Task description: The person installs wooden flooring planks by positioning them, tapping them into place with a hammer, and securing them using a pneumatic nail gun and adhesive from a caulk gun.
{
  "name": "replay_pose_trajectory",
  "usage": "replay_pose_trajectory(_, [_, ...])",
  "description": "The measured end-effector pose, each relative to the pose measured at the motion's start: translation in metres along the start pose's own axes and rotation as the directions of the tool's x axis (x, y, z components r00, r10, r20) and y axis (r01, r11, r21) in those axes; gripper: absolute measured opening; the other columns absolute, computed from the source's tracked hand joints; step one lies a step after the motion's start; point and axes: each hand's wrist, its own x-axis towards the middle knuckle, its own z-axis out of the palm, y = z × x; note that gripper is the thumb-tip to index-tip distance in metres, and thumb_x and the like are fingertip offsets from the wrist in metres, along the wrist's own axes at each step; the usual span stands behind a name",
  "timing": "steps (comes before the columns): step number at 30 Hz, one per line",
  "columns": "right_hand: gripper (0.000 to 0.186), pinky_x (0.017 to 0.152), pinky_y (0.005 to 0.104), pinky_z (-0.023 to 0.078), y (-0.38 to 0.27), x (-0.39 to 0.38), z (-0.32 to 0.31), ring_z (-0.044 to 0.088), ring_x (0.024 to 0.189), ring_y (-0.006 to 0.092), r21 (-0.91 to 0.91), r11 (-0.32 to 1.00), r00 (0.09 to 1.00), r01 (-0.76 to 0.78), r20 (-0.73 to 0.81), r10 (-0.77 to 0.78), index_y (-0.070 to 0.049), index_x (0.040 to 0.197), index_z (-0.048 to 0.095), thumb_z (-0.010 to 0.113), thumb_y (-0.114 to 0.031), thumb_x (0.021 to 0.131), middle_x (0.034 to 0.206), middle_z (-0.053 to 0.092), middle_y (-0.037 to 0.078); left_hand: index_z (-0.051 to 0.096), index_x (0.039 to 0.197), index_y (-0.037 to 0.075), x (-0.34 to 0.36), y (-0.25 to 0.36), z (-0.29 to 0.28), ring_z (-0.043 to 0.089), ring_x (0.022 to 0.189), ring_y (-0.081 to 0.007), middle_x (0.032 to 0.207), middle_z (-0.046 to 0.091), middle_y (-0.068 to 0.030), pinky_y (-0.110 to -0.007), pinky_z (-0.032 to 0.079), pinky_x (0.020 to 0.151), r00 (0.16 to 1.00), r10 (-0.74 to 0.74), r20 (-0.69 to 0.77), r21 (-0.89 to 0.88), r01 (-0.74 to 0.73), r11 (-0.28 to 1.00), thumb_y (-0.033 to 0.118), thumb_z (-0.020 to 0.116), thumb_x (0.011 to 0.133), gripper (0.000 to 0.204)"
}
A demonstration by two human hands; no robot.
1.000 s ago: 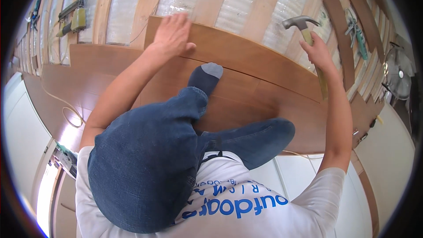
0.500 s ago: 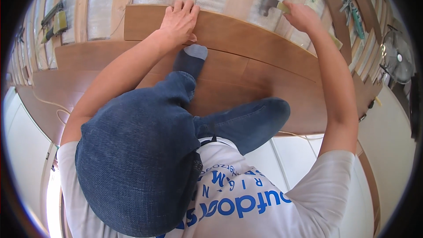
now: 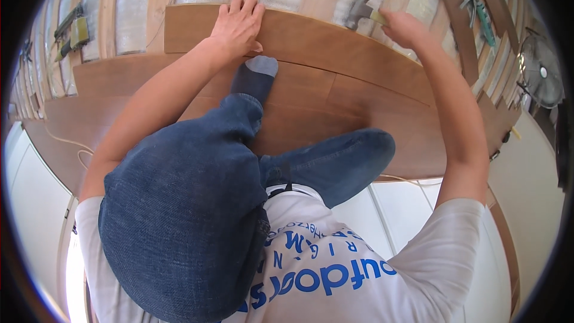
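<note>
The right hand [image 3: 406, 29] grips the hammer [image 3: 360, 11], its head now nearer the far edge of the brown board [image 3: 335, 39] than a second ago, though contact is hard to judge, while the left hand [image 3: 237, 29], splayed on that board, now bends its fingertips over the edge.

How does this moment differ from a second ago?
The left hand has shifted right along the plank, its fingers now bent at the far edge. The right hand has brought the hammer leftward, its head past that edge in view. The hammer stays gripped; the socked foot stays near the plank.
</note>
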Motion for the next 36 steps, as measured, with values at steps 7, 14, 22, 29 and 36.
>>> replay_pose_trajectory(7, [0.029, 0.082, 0.0543, 0.057, -0.033, -0.014, -0.016, 0.070, 0.101, 0.0420, -0.116, 0.992, 0.996, -0.044, 0.066, 0.052, -0.009, 0.127, 0.057, 0.049, -0.009, 0.098, 0.103, 0.074, 0.021, 0.057, 0.124, 0.002, 0.016, 0.014, -0.015, 0.055, 0.118, -0.0292, 0.122, 0.056, -0.0112, -0.040, 0.046, 0.098, 0.991, 0.127, 0.046, 0.090, -0.131, 0.987, 0.040, 0.096, 0.063, 0.082])
replay_pose_trajectory(14, [0.027, 0.076, 0.0512, 0.059, -0.033, -0.013, -0.012, 0.073, 0.094, 0.0398, -0.134, 0.991, 0.998, -0.018, 0.052, 0.026, -0.012, 0.125, 0.056, 0.048, -0.007, 0.100, 0.099, 0.075, 0.017, 0.069, 0.108, 0.010, 0.052, 0.072, 0.001, 0.056, 0.118, -0.0279, 0.116, 0.055, -0.0102, -0.043, 0.047, 0.096, 0.899, 0.434, 0.048, -0.182, -0.420, 0.889, 0.035, 0.091, 0.073, 0.048])
replay_pose_trajectory(22, [0.028, 0.079, 0.0549, 0.058, 0.010, 0.009, -0.033, 0.072, 0.095, 0.0446, -0.054, 0.996, 0.991, -0.064, -0.123, 0.057, -0.011, 0.126, 0.056, 0.052, -0.014, 0.099, 0.103, 0.075, 0.022, 0.072, 0.100, 0.015, 0.054, 0.080, -0.008, 0.052, 0.122, -0.0271, 0.119, 0.051, -0.0080, -0.044, 0.044, 0.095, 0.926, 0.313, 0.210, -0.263, -0.255, 0.931, 0.030, 0.090, 0.075, 0.035])
replay_pose_trajectory(29, [0.031, 0.085, 0.0550, 0.056, -0.016, 0.015, -0.023, 0.069, 0.102, 0.0450, -0.084, 0.992, 0.990, 0.096, 0.107, -0.086, -0.009, 0.128, 0.056, 0.052, -0.013, 0.098, 0.105, 0.073, 0.024, 0.074, 0.100, 0.016, 0.054, 0.083, -0.010, 0.051, 0.122, -0.0251, 0.121, 0.051, -0.0066, -0.044, 0.045, 0.090, 0.917, 0.289, 0.273, -0.229, -0.230, 0.946, 0.030, 0.090, 0.076, 0.032])
replay_pose_trajectory(36, [0.038, 0.084, 0.0543, 0.055, 0.001, 0.004, 0.009, 0.069, 0.101, 0.0438, -0.031, 0.998, 0.996, 0.060, 0.066, -0.058, -0.012, 0.133, 0.055, 0.054, -0.011, 0.095, 0.105, 0.073, 0.024, 0.073, 0.102, 0.017, 0.053, 0.085, -0.004, 0.051, 0.122, -0.0242, 0.121, 0.051, -0.0049, -0.042, 0.044, 0.091, 0.925, 0.322, 0.201, -0.232, -0.274, 0.933, 0.032, 0.090, 0.076, 0.035])
